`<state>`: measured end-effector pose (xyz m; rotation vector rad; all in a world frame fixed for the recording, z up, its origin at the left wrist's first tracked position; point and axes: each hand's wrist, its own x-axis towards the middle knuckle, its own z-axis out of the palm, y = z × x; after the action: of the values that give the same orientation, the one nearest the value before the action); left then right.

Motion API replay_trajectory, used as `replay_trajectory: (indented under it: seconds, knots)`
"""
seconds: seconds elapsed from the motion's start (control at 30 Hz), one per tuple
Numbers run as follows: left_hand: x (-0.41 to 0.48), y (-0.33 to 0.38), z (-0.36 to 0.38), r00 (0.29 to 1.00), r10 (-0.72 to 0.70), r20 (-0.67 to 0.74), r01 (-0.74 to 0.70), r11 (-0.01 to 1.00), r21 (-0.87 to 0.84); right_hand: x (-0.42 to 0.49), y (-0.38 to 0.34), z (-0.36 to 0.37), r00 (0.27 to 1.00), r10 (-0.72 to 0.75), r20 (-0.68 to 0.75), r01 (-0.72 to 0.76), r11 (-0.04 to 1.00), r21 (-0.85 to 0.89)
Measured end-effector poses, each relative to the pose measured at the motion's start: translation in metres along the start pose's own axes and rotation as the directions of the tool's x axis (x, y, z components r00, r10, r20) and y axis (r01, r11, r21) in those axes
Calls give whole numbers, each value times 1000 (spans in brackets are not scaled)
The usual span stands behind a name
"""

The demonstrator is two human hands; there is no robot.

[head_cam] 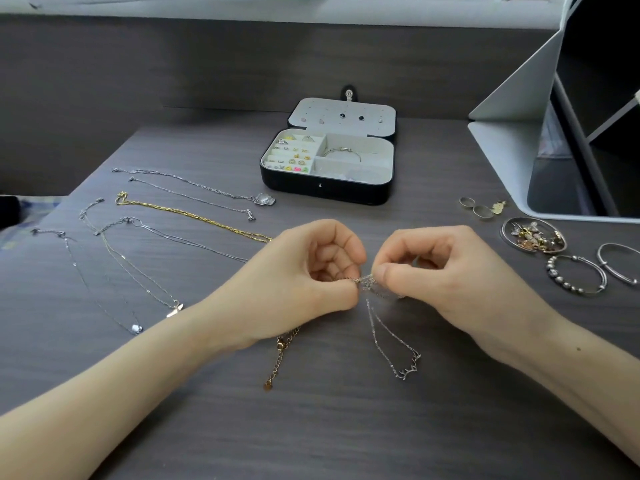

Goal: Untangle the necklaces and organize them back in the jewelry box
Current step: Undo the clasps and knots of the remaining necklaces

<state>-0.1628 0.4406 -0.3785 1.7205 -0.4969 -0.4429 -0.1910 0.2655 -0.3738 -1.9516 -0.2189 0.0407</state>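
Nearest, two loose ends trail on the worktop (329,427): a rose-gold chain (278,355) with its clasp just below the left wrist, and a thin silver chain (384,337) ending in an antler pendant (408,370). Both run up into a knot (366,282) held between the hands. The left hand (308,271) has its fingers curled and pinches the knot's left side. The right hand (436,268) is curled the same way and pinches the right side.

The main risk is that pulling the hands apart would probably cinch the knot tighter, and the silver links look fine enough to kink or snap. The pendant's prongs could also catch in the other chain if that end is dragged through.

The left forearm lies near the sorted necklaces (138,265), which are laid out apart from one another. A careless sweep could bunch them together again. The gold chain (194,216) ends just beside the left hand, between it and the rest of that row.

To the right sit bracelets (575,275), a dish of charms (533,235) and rings (481,209), near enough to the right forearm to be nudged.

Farther back the jewelry box (327,192) stands open. Earrings fill its left rows and a bangle (343,154) takes up one larger compartment. What lies in the front compartment is too faint to tell.
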Motion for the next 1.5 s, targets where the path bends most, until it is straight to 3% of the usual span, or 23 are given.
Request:
replay_trajectory:
  seconds: [0.13, 0.33, 0.43, 0.77, 0.9, 1.13, 1.5]
  knots:
    - [-1, 2, -1, 1000, -12, 1, 12, 999, 38, 0, -1, 1, 999, 46, 21, -47, 997, 66]
    - [-2, 4, -2, 998, -36, -44, 41, 992, 123, -1, -2, -1, 998, -60, -21, 57, 990, -130]
    - [-2, 6, -2, 998, -64, -27, 67, 992, 111, -1, -2, 0, 999, -41, -8, 40, 993, -110]
    - [-1, 11, -8, 989, -139, 57, 146, 978, -148, -2, -3, -1, 997, -37, 75, 42, 997, -61]
    - [0, 10, -8, 989, -139, 56, 147, 975, -169, -4, -4, 0, 993, -63, 103, 72, 993, -89]
    - [1, 7, -8, 987, -152, 44, 158, 959, -235, -4, -2, 4, 990, -139, 8, 138, 965, -225]
    - [0, 7, -6, 991, -107, 86, 125, 964, -233, -3, -5, 2, 996, -76, 38, 82, 983, -163]
